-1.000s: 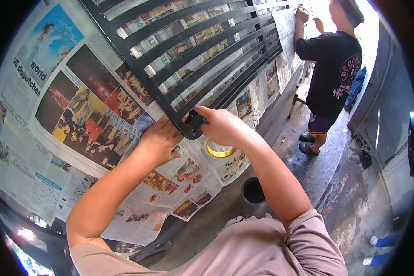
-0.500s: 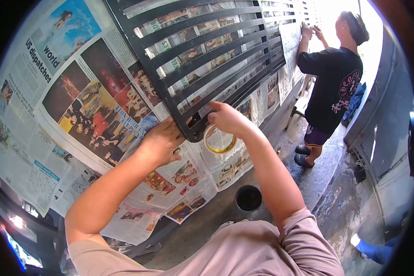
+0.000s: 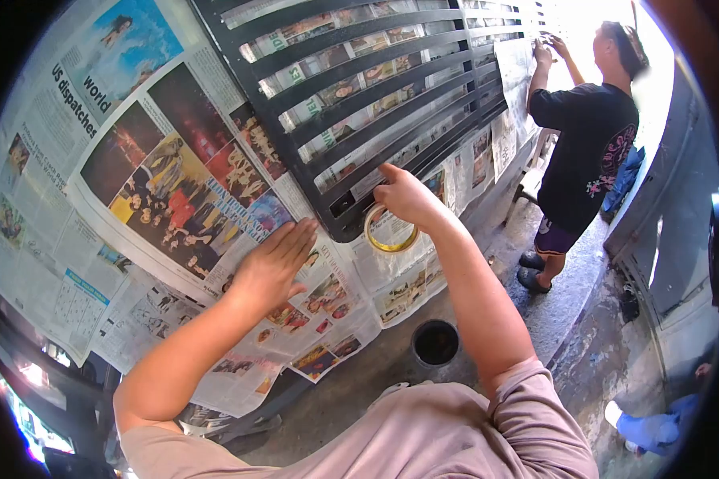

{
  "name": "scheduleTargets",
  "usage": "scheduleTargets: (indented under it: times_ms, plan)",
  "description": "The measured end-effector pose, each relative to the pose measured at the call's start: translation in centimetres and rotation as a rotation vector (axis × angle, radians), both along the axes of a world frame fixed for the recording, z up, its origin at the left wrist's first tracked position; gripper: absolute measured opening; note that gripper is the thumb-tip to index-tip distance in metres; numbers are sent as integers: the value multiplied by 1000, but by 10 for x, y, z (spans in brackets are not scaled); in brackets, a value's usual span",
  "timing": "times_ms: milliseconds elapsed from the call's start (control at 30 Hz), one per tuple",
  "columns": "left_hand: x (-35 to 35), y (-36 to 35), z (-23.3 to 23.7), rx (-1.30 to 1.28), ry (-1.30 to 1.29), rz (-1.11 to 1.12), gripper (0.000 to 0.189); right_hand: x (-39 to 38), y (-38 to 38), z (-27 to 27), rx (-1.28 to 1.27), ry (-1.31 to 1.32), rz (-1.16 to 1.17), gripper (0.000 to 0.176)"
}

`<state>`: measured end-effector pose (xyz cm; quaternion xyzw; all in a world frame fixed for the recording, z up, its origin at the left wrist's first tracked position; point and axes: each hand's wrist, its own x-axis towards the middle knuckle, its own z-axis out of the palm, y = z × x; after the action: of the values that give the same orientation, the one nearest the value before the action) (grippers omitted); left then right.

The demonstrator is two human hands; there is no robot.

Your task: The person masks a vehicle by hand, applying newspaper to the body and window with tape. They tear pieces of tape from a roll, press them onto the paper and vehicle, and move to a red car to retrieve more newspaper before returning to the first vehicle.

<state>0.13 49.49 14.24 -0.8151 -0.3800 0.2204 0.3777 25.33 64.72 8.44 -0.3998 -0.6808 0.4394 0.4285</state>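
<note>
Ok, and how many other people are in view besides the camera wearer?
2: a person in a black T-shirt, at upper right with both arms raised; a person in blue trousers, only partly visible at lower right. Others may be hidden.

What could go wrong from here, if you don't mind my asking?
The tape roll is beside the right hand and could slip toward the floor. The newspaper has loose, hanging lower edges, so it might shift or tear under the left hand. The black bucket is on the floor close to the person, so it could be kicked.
</note>
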Motion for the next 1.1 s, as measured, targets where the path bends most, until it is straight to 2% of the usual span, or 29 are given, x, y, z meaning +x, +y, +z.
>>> scheduleTargets:
  times_ms: [133,167,267,333,400,433,533,567,633,667,733,767,800,867,900,967,1067,1100]
  plan:
    - [-12,-24,-5,48,6,56,99,-6,14,-25,12,124,31,67]
    - [-14,-31,-6,42,-16,89,99,-8,17,-40,199,73,-61,62]
    - [-19,-52,-11,44,-60,175,99,13,-41,-32,105,232,29,50]
    - [-22,-66,-14,61,-57,227,98,23,-71,-46,26,72,31,38]
    - [-15,-82,-18,85,-105,314,96,29,-102,-69,-78,21,86,33]
    - [-11,-88,-19,103,-131,358,94,29,-115,-85,-88,82,99,31]
    - [0,-111,-23,140,-400,482,90,35,-149,-135,-40,144,154,28]
    - [2,-118,-24,170,-478,503,85,44,-165,-123,-303,113,210,29]
    - [5,-130,-30,213,-635,540,76,53,-179,-131,-145,48,252,43]
    - [10,-134,-35,218,-764,476,69,60,-188,-123,-84,-15,261,52]
    - [31,-134,-50,200,-1025,341,55,56,-193,-128,-29,187,236,62]
    - [48,-128,-62,132,-1267,241,42,54,-196,-126,-5,283,214,67]
    - [63,-122,-72,-1,-1466,171,37,58,-199,-120,68,242,236,73]
    - [91,-111,-96,-237,-1851,203,31,54,-207,-106,-30,386,234,61]
    - [99,-110,-100,-326,-1928,208,29,56,-206,-107,111,298,222,55]
    - [109,-107,-104,-495,-2072,216,26,58,-202,-111,399,123,210,43]
    - [114,-104,-106,-574,-2136,182,26,59,-207,-108,435,85,213,29]
    - [114,-103,-108,-566,-2140,198,25,58,-207,-113,491,65,177,29]
